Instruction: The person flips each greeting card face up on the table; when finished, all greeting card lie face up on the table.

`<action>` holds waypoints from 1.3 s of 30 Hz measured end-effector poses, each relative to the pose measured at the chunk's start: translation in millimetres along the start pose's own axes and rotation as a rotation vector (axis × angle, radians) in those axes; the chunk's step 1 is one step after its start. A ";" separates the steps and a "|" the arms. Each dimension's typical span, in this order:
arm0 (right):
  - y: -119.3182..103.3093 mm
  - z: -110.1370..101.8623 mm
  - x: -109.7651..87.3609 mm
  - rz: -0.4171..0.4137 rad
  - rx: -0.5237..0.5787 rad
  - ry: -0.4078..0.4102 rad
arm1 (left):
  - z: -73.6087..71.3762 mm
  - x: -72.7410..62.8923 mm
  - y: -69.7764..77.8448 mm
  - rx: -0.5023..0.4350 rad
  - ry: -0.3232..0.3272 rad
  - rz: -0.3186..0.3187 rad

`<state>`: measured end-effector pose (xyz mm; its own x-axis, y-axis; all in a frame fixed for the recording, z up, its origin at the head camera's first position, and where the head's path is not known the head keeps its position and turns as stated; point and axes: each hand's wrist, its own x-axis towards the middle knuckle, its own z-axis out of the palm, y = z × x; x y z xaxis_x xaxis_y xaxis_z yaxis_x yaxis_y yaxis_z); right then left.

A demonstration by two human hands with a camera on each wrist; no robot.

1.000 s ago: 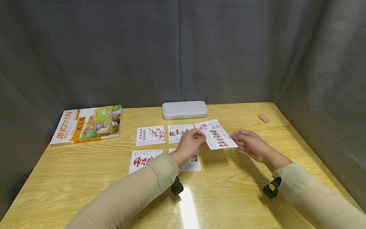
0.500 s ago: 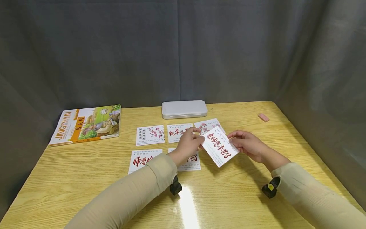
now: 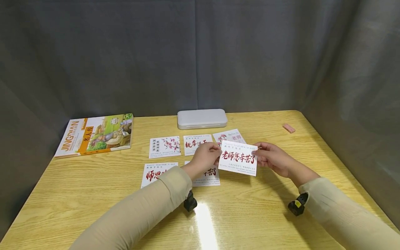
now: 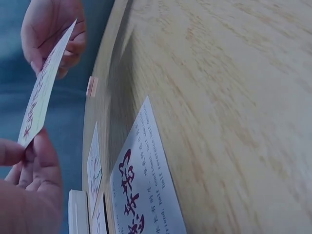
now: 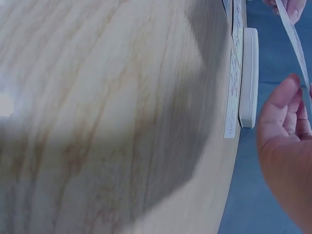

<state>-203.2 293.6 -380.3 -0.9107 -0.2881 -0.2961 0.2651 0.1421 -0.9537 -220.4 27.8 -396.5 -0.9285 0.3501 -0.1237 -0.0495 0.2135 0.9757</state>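
A white greeting card (image 3: 238,166) with red brush lettering is held above the table, its lettering facing the head camera and right way up. My left hand (image 3: 203,158) pinches its left edge between thumb and fingers. On the opposite edge my right hand (image 3: 276,160) pinches it too. In the left wrist view the card (image 4: 46,87) stands tilted between both hands. Behind it, partly covered, lies a pink flower card (image 3: 232,134). My left forearm and hand hide parts of a lower middle card (image 3: 207,180) and a lower left card (image 3: 156,170).
A plum-blossom card (image 3: 165,147) and another red-lettered card (image 3: 191,146) complete the far row. Behind them is a white case (image 3: 201,119). A colourful book (image 3: 97,135) lies far left, a pink eraser-like block (image 3: 289,128) far right. Grey curtains (image 3: 193,59) enclose the table.
The held card has turned from slanted to nearly square, its lettering now reading level. Both hands keep their grip and have barely shifted. The cards on the table stay put.
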 end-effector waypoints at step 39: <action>20.4 -9.4 14.7 0.092 -0.518 0.136 | 34.9 -21.2 -3.0 1.334 -0.613 0.368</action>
<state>-214.1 301.3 -403.6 -0.9330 -0.1321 -0.3348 0.1860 0.6194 -0.7627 -187.7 51.6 -403.1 -0.5054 0.8095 -0.2989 0.8170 0.5604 0.1360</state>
